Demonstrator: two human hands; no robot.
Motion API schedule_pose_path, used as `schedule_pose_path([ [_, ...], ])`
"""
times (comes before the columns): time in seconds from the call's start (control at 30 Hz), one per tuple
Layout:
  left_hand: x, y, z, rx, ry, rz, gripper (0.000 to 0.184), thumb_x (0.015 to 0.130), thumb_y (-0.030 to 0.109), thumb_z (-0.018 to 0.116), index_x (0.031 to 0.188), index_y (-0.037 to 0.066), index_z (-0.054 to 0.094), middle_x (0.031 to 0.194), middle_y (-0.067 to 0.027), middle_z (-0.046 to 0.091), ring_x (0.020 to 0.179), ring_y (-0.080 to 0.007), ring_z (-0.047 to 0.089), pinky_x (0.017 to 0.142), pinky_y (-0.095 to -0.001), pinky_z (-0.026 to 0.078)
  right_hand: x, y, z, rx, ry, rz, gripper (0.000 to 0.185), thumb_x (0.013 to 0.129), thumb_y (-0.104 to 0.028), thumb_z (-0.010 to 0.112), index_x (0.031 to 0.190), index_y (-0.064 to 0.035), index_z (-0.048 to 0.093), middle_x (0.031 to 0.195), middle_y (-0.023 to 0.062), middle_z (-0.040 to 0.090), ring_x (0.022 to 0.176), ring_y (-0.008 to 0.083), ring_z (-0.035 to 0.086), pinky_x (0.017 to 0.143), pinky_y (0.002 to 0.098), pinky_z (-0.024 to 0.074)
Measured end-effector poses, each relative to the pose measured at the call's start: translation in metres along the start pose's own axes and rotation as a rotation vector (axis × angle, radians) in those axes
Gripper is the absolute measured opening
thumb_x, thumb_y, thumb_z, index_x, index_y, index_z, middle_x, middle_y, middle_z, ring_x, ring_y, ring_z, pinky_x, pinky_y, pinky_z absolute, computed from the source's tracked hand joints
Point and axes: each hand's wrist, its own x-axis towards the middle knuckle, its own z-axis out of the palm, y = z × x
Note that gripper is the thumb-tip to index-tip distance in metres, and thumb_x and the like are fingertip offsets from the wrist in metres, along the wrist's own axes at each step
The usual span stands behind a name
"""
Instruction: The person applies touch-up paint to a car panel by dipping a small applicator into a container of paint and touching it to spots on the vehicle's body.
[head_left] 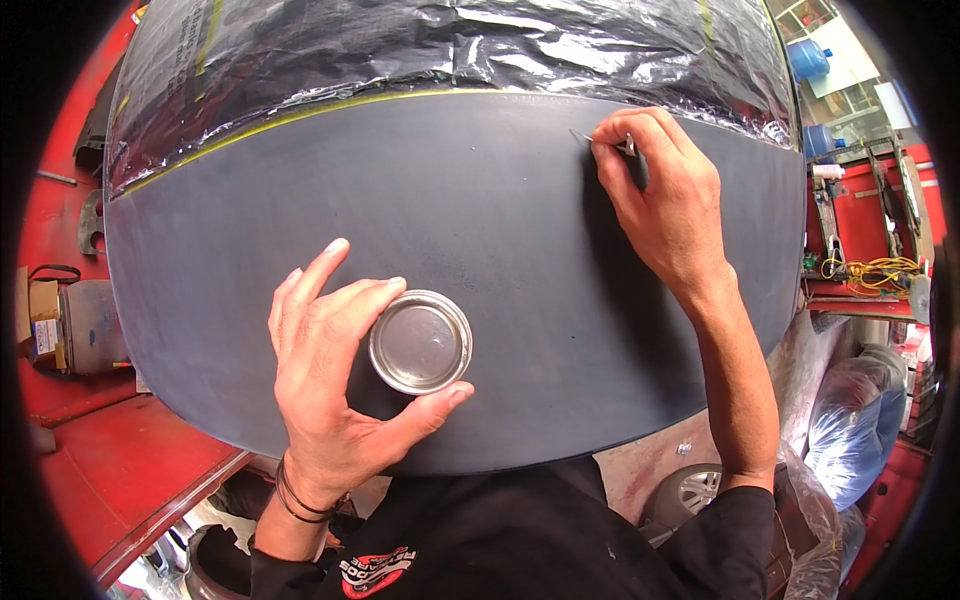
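Observation:
A wide dark grey panel [520,230] spreads out in front of me. Low over its left half, my left hand [335,365] grips a small round metal tin [421,342] between thumb and forefinger, its other fingers raised. The tin's round face is toward me and looks greyish inside. Near the panel's upper right, my right hand [660,185] pinches a thin pointed tool [582,136], whose tip points up and left. Whether the tip touches the panel I cannot tell. A few tiny light specks show on the panel.
Shiny plastic film [400,50] with yellow tape [290,115] borders the panel's far edge. A red surface [130,460] lies at the lower left. On the right are a yellow cable [880,272], a plastic-wrapped item [855,430], blue bottles [808,60] and a wheel [692,488].

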Motion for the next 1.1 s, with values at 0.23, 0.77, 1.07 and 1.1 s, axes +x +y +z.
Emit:
schedule_pose_path([
  [0.23, 0.007, -0.002, 0.001, 0.03, -0.018, 0.021, 0.077, 0.074, 0.033, 0.105, 0.14, 0.003, 0.077, 0.129, -0.0158, 0.081, 0.154, -0.0497, 0.062, 0.128, -0.0613, 0.044, 0.0, 0.004, 0.0, -0.019, 0.005, -0.037, 0.013, 0.103, -0.004, 0.082, 0.113, -0.0047, 0.076, 0.11, 0.0106, 0.079, 0.097, 0.0294, 0.08, 0.084, 0.0412, 0.0649],
  [0.77, 0.054, -0.007, 0.025, -0.039, 0.0, 0.144, 0.076, 0.076, 0.037, 0.107, 0.139, 0.006, 0.079, 0.131, -0.0118, 0.082, 0.153, -0.0438, 0.064, 0.129, -0.058, 0.041, -0.012, -0.085, -0.057, 0.112, 0.025, -0.13, 0.028, 0.087, 0.01, 0.09, 0.109, -0.0025, 0.078, 0.099, 0.0113, 0.079, 0.085, 0.0257, 0.078, 0.073, 0.0361, 0.0627],
  [1.07, 0.059, 0.003, 0.038, -0.097, -0.031, 0.184, 0.076, 0.078, 0.039, 0.106, 0.141, 0.007, 0.078, 0.133, -0.0117, 0.081, 0.152, -0.0435, 0.064, 0.13, -0.0621, 0.037, -0.055, -0.104, -0.068, 0.243, -0.069, -0.038, 0.034, 0.084, 0.011, 0.091, 0.111, -0.0052, 0.079, 0.086, 0.0034, 0.076, 0.058, 0.0126, 0.07, 0.053, 0.029, 0.054],
  [1.1, 0.06, 0.003, 0.038, -0.092, -0.03, 0.189, 0.076, 0.078, 0.039, 0.106, 0.141, 0.007, 0.078, 0.133, -0.0118, 0.082, 0.152, -0.0434, 0.064, 0.13, -0.0623, 0.037, -0.052, -0.104, -0.07, 0.192, -0.062, -0.06, 0.035, 0.084, 0.011, 0.091, 0.112, -0.0057, 0.079, 0.09, 0.0037, 0.078, 0.059, 0.0125, 0.071, 0.054, 0.0283, 0.0543],
])
